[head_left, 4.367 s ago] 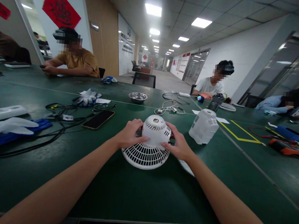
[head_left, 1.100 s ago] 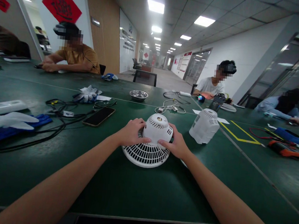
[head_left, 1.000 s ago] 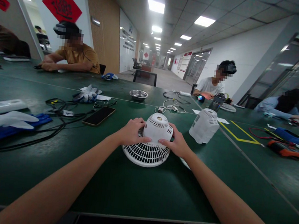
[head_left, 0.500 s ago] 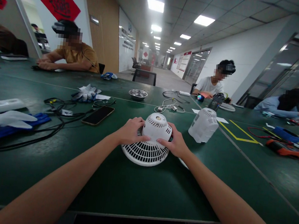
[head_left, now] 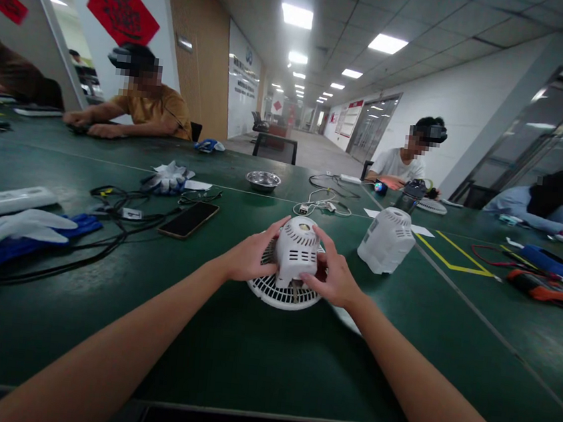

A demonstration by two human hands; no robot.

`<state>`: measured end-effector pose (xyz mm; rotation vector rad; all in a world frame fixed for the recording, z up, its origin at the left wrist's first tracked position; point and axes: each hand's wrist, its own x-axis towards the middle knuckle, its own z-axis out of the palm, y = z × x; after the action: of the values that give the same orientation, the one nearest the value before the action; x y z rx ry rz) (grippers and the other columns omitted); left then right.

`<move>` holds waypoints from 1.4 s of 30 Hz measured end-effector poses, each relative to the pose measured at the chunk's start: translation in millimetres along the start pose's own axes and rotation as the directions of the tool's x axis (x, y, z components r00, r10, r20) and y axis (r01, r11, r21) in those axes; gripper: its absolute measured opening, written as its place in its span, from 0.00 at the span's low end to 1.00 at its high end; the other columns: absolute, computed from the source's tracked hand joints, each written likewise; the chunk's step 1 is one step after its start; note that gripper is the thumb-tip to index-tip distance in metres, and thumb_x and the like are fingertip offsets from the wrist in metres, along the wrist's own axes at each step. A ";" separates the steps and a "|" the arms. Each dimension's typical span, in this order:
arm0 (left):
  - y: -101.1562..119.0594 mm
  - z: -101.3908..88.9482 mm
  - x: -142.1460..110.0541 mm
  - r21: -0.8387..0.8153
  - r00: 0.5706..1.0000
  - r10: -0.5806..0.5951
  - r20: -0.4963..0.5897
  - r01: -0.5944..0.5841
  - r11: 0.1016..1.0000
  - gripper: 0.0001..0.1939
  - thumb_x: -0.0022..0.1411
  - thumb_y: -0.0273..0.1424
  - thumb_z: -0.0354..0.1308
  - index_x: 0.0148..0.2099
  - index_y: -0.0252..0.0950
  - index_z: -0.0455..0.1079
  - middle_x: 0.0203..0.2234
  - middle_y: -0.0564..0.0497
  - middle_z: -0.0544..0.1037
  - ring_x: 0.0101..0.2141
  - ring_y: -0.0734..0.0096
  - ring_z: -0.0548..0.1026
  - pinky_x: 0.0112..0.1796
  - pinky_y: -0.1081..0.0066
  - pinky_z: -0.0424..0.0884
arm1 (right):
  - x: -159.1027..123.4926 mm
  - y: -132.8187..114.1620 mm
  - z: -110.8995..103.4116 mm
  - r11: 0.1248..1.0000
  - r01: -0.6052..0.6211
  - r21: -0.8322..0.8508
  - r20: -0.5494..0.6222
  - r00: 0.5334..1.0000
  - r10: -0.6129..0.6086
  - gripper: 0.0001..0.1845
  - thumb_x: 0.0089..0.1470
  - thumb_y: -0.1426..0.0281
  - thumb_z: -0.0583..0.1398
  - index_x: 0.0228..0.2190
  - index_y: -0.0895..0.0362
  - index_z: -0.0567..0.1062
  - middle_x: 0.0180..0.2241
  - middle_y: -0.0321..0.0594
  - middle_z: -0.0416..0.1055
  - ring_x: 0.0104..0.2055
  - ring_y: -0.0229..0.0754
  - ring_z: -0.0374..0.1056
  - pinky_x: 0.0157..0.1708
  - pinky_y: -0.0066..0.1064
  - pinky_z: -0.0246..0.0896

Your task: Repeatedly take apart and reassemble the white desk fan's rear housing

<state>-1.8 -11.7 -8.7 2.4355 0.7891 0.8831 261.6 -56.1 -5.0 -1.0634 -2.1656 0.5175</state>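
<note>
A white fan motor housing [head_left: 298, 248], with vent slots and a round hole on top, stands upright on a white round fan grille [head_left: 282, 298] in front of me. My left hand [head_left: 250, 256] is closed against the housing's left side. On the opposite side my right hand [head_left: 339, 279] grips it, thumb at the lower front edge and fingers partly hidden behind. Below the housing's front edge, part of the grille's centre shows. A flat white piece [head_left: 349, 320] lies partly under my right wrist. To the right stands a larger white plastic casing [head_left: 387, 243].
On the left lie a phone [head_left: 189, 219], black cables [head_left: 119, 227], a power strip [head_left: 8, 202] and gloves [head_left: 22, 232]. Beyond the grille are a metal bowl [head_left: 263, 181] and a white cable [head_left: 323, 206]. An orange multimeter [head_left: 541, 287] lies far right. Several people sit around the table.
My hands have turned the housing, so its slotted side now faces me. The grille under it has shifted slightly right. The view has swung a little left.
</note>
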 end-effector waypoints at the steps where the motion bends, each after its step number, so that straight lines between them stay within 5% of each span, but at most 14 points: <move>1: 2.3 1.3 -0.9 -0.020 1.000 0.015 0.008 -0.015 1.000 0.56 0.57 0.38 0.64 0.75 0.41 0.30 0.66 0.35 0.61 0.60 0.43 0.67 0.58 0.46 0.62 | -0.4 0.1 -0.1 1.000 0.011 0.029 0.009 1.000 -0.011 0.51 0.54 0.58 0.63 0.68 0.49 0.41 0.33 0.38 0.76 0.27 0.45 0.71 0.32 0.43 0.71; 7: 8.3 8.5 -1.4 0.003 0.997 0.067 -0.034 -0.067 0.998 0.63 0.51 0.42 0.69 0.75 0.42 0.28 0.69 0.33 0.54 0.61 0.36 0.65 0.59 0.42 0.60 | 0.6 -1.7 -1.6 0.994 0.022 0.110 0.044 0.999 -0.027 0.52 0.49 0.67 0.65 0.67 0.46 0.43 0.31 0.35 0.74 0.25 0.41 0.69 0.28 0.35 0.68; 17: 0.6 10.0 3.9 0.084 0.994 0.083 -0.068 -0.077 0.993 0.56 0.48 0.41 0.70 0.71 0.42 0.41 0.57 0.37 0.69 0.46 0.47 0.76 0.48 0.49 0.72 | 1.8 -7.4 -0.9 0.996 -0.021 0.085 0.031 0.999 0.018 0.51 0.45 0.73 0.65 0.66 0.47 0.48 0.28 0.30 0.71 0.24 0.38 0.67 0.26 0.30 0.65; 29: -2.1 9.3 0.5 0.089 0.996 0.071 -0.057 -0.066 0.994 0.57 0.50 0.48 0.69 0.73 0.46 0.40 0.66 0.37 0.60 0.59 0.39 0.67 0.56 0.42 0.65 | 1.7 -2.6 -4.4 1.000 -0.014 0.020 0.077 0.997 0.012 0.51 0.48 0.70 0.64 0.66 0.47 0.44 0.36 0.36 0.75 0.29 0.41 0.70 0.33 0.36 0.69; 32: -8.8 17.6 3.4 0.144 0.992 0.016 -0.127 0.003 0.990 0.60 0.49 0.51 0.69 0.74 0.47 0.38 0.65 0.37 0.61 0.57 0.40 0.69 0.54 0.42 0.66 | 1.7 -0.2 -2.3 0.998 -0.008 -0.066 0.013 1.000 0.009 0.54 0.50 0.60 0.66 0.68 0.48 0.42 0.48 0.46 0.73 0.39 0.49 0.73 0.42 0.46 0.70; 36: -11.7 23.3 7.8 0.171 0.979 0.002 -0.205 0.033 0.985 0.52 0.56 0.51 0.65 0.73 0.46 0.41 0.64 0.39 0.63 0.55 0.47 0.71 0.54 0.46 0.67 | 5.3 1.1 6.0 0.982 -0.075 -0.173 -0.181 0.983 0.043 0.57 0.48 0.54 0.67 0.69 0.51 0.43 0.61 0.54 0.62 0.55 0.60 0.67 0.53 0.56 0.64; 39: -15.7 21.6 8.2 0.197 0.974 -0.040 -0.223 0.086 0.977 0.45 0.61 0.50 0.60 0.72 0.44 0.46 0.61 0.40 0.68 0.56 0.48 0.70 0.56 0.46 0.64 | 8.8 2.5 10.2 0.982 -0.099 -0.161 -0.256 0.965 0.055 0.53 0.49 0.62 0.65 0.68 0.50 0.44 0.62 0.53 0.61 0.53 0.58 0.68 0.54 0.55 0.63; 42: -27.3 18.7 7.3 0.210 0.937 -0.205 -0.283 0.269 0.940 0.36 0.66 0.51 0.52 0.69 0.39 0.55 0.59 0.38 0.69 0.58 0.47 0.68 0.56 0.46 0.62 | 10.2 6.9 8.5 0.978 -0.168 -0.124 -0.308 0.943 0.123 0.49 0.49 0.68 0.63 0.68 0.50 0.47 0.58 0.51 0.65 0.46 0.53 0.71 0.53 0.53 0.64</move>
<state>5.7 9.7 -34.0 2.3852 1.3325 1.0727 254.8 -44.3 -11.1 -1.3011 -1.8895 0.2414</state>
